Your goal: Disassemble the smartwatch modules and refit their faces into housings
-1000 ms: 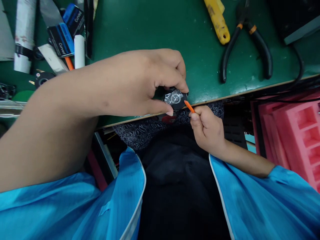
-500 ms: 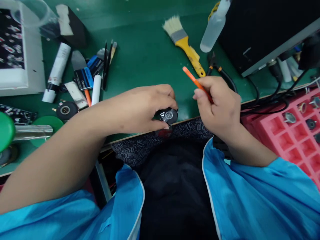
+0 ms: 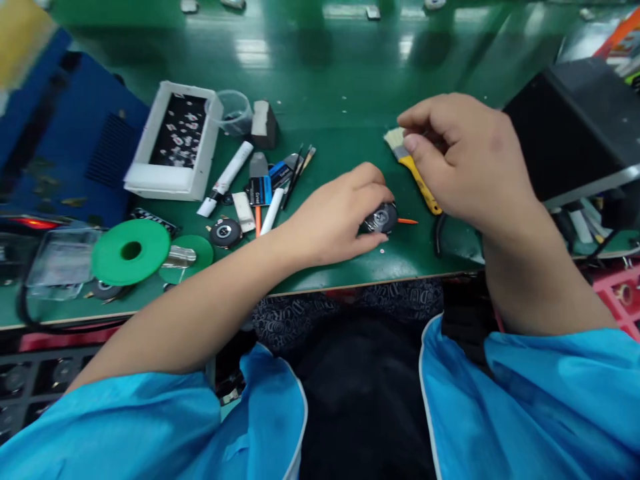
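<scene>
My left hand (image 3: 345, 217) grips a small round black part (image 3: 381, 218) between thumb and fingers, low over the green table near its front edge. Beside that part, on its right, an orange stick (image 3: 407, 221) lies on the table. My right hand (image 3: 445, 143) is raised above the table, fingers curled towards the thumb; whatever is between the fingertips, if anything, is hidden. Partly behind this hand lies a brush (image 3: 417, 180) with a yellow handle. Another round black part (image 3: 225, 232) rests to the left, beyond my left forearm.
Left of my left hand are a white marker (image 3: 229, 175), a white box (image 3: 206, 157) of small pieces, a clear cup (image 3: 235, 110) and a green spool (image 3: 131, 252). A large black device (image 3: 570, 127) stands at the right. The table's front edge (image 3: 320, 288) runs below my hands.
The view has shifted, showing more of the table's left side. My right hand has let go of the orange stick, now on the table, and moved up. My left hand still grips the black part.
</scene>
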The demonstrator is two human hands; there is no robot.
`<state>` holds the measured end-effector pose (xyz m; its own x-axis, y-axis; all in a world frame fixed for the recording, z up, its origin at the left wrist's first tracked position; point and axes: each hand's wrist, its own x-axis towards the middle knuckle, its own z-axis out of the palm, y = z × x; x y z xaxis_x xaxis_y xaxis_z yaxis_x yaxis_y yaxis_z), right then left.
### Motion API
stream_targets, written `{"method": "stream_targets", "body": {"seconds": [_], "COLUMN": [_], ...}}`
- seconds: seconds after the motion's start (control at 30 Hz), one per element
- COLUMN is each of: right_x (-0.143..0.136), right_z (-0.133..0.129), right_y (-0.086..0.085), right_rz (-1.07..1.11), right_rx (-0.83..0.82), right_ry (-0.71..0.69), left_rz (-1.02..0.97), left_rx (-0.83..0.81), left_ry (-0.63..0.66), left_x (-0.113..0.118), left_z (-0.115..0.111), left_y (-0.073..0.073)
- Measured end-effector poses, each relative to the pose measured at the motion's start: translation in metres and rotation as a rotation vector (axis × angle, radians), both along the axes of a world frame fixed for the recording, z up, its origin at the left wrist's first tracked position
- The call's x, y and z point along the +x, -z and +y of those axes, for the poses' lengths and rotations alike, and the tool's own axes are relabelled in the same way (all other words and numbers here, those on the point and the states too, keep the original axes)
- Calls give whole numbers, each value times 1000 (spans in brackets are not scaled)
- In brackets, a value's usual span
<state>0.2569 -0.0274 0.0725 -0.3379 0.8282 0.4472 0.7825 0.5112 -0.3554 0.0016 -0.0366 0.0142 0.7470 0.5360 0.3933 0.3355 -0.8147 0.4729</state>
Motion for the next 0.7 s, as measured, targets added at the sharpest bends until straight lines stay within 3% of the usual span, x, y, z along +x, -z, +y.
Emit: {"method": "stream_targets", "body": {"seconds": [0.1,0.3,0.4,0.57,0.7], "right_x": [-20,-25,-20,-25,-55], "right_z": [15,41,42,40,43], "right_y": [-7,38,47,34,14], "right_rz": [56,77,88,63,-69], "right_rx": [-46,-119,-108,-134,-157], "right_ry": [-85,-187,-214,-288,-444], "left_rz": [43,207,186,184,227], "left_rx": [81,129,127,125,91], "left_ry": [128,202,265,316,300], "left_x": [4,13,16,18,18], "left_z": [-7,-21,-23,-24,-22], "left_y": [-2,-8,-8,-5,-7]}}
